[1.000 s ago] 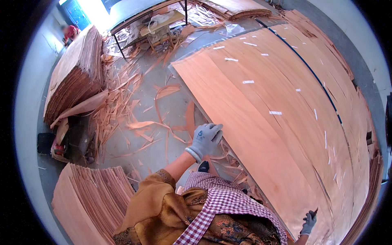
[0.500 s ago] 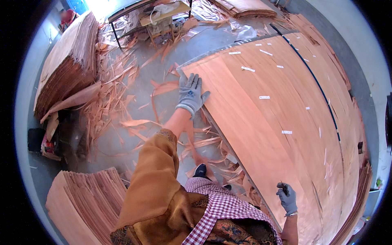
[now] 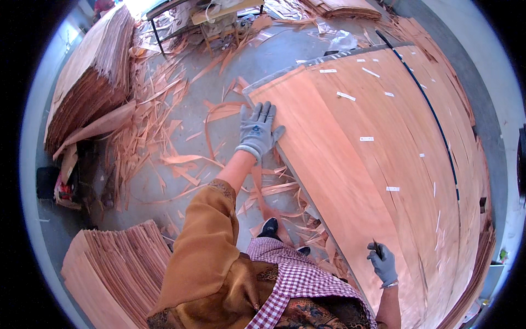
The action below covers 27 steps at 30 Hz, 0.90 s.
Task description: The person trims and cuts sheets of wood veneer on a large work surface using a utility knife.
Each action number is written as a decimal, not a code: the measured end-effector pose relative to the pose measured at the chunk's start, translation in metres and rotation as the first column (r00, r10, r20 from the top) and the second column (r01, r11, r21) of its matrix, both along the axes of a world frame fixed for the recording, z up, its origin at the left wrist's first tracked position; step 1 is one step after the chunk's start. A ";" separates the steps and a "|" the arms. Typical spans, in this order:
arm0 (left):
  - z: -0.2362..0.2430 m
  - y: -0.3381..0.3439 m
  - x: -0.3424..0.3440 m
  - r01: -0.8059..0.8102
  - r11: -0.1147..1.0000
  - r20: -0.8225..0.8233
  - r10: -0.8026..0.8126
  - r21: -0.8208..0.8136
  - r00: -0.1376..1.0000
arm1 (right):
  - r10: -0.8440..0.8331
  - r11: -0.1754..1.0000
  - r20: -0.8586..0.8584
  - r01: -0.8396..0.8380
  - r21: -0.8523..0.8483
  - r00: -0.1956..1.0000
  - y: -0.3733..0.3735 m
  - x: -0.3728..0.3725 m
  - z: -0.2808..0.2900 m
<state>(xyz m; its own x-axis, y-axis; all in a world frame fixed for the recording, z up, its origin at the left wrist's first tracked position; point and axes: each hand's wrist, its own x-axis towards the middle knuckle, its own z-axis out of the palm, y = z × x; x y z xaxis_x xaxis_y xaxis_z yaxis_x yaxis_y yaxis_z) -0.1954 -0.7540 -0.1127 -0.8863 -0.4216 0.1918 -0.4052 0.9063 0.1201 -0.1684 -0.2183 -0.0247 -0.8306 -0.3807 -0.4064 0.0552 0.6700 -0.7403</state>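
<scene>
Head view: worktop of layered wood veneer on the right; grey-gloved hands at its left side.
Veneer sheet (image 3: 334,148): fills the right half; long axis runs far left to near right, grain lines along it; a pinker band follows the left edge.
Left hand (image 3: 256,131): at the far left corner, overlapping the sheet's long edge; palm down, fingers extended toward the far end, thumb out to the right, grasping nothing. Pressure: cannot tell.
Right hand (image 3: 384,264): over the near part of the sheet, fingers curled round a small dark tool (image 3: 376,248), tip toward the far side. Contact of tip with veneer: cannot tell.
Black strip (image 3: 429,104): long, thin, lying on the right part of the sheet, far to near, bowed by the lens.
White tape pieces (image 3: 366,139): scattered across the sheet, at mixed angles.
Stacks: one tall veneer stack (image 3: 90,77) far left, another veneer stack (image 3: 118,268) near left.
Floor: veneer scraps (image 3: 150,126) strewn between stacks and sheet, some beside the shoe (image 3: 269,226).
Far side: table (image 3: 164,8) with clutter beneath.
</scene>
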 end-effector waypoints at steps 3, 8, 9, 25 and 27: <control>-0.006 -0.007 -0.001 0.016 1.000 -0.036 -0.017 -0.024 0.999 | -0.018 1.000 0.272 0.016 0.012 0.962 -0.020 -0.025 0.015; 0.004 -0.020 0.005 -0.012 0.999 0.005 0.012 0.031 1.000 | 0.327 0.943 0.229 -0.334 -0.012 0.917 -0.141 -0.093 0.023; 0.008 -0.021 0.002 -0.014 0.997 0.002 0.014 0.081 1.000 | 0.326 0.945 0.260 -0.303 -0.124 0.909 -0.174 -0.104 0.018; -0.018 -0.028 -0.027 0.027 0.982 -0.022 -0.023 0.189 0.999 | 0.757 0.622 -0.277 -0.522 0.584 0.592 -0.521 -0.190 -0.071; -0.023 -0.036 -0.011 -0.012 0.987 0.055 0.003 0.157 0.998 | 0.777 0.558 -0.159 -0.550 0.621 0.609 -0.516 -0.156 -0.040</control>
